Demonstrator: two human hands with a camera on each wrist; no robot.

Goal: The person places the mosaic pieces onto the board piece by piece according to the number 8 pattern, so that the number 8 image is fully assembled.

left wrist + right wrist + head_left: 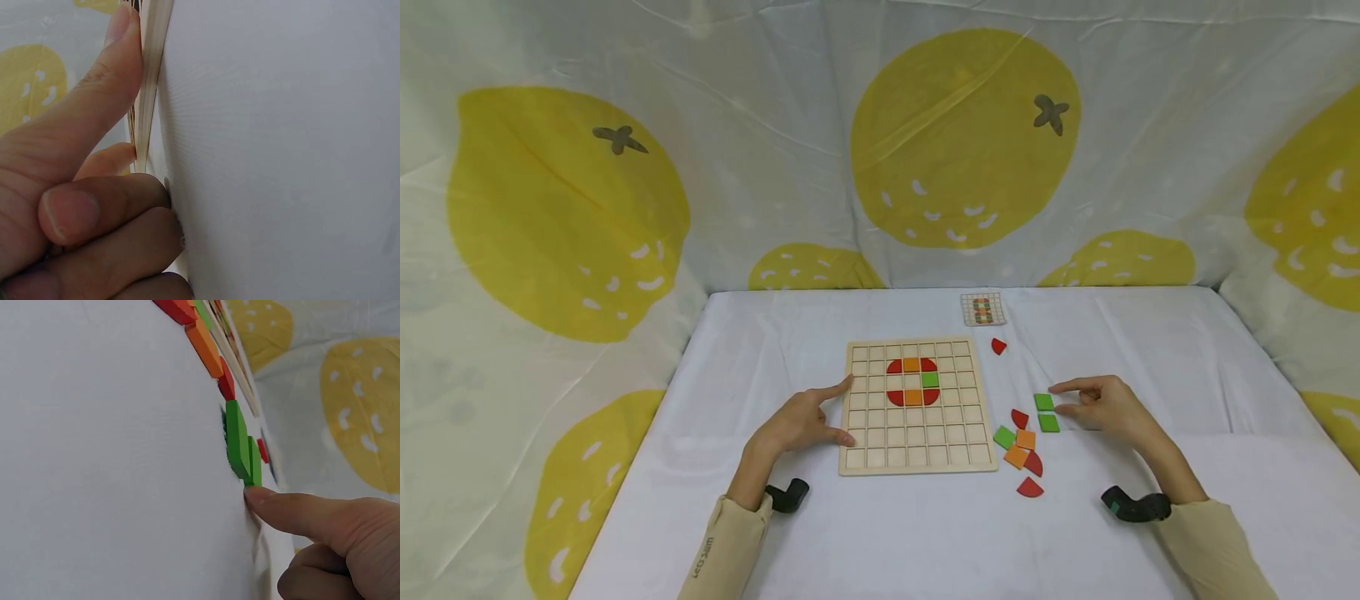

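Observation:
In the head view, my left hand (797,421) is at the left side of a wooden grid board (880,433). Its thumb and index finger, spread apart, touch the board's edge, while the other fingers curl under in the left wrist view. Red quarter-round, orange (913,397) and green (930,379) tiles form a ring on the board. My right hand (1108,408) is beside two green square tiles. Its thumb (269,503) touches or nearly touches the farther green tile (1043,402), with the index fingertip near that tile's upper corner. The nearer green tile (1048,423) lies just below.
Between board and right hand lie loose red, orange (1026,439) and green (1004,437) tiles, some overlapping. A single red tile (998,346) sits by the board's upper right corner. Behind it is a small pattern card (982,309). A lemon-print cloth (775,167) hangs around the white table.

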